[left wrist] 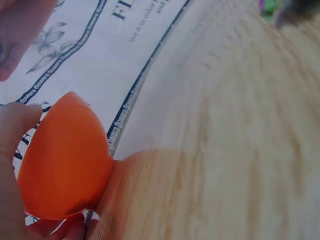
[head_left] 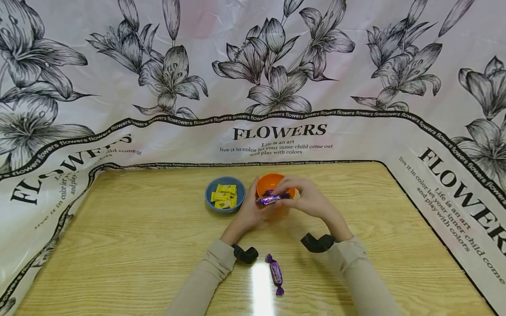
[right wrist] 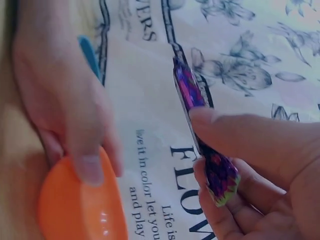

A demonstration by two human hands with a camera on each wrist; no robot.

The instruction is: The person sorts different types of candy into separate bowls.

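My right hand (head_left: 310, 199) pinches a purple twist-wrapped candy (head_left: 271, 200) between thumb and fingers, over the orange bowl (head_left: 270, 179). Seen from the right wrist, the wrapped candy (right wrist: 187, 87) is tilted, one crimped end sticking out past the fingers. With thumb and fingers at its near-left side, my left hand (head_left: 251, 213) grips the orange bowl, whose outer wall (left wrist: 65, 155) shows in the left wrist view. More purple wrapper shows inside that bowl, partly hidden by the right hand. Another purple candy (head_left: 275, 274) lies on the table between the forearms.
A blue bowl (head_left: 208, 201) holding several yellow packets (head_left: 224, 196) stands just left of the orange one. Both bowls are on a wood-grain table (head_left: 138, 237), near its back edge. A flower-printed cloth (head_left: 189, 145) rises behind and along both sides.
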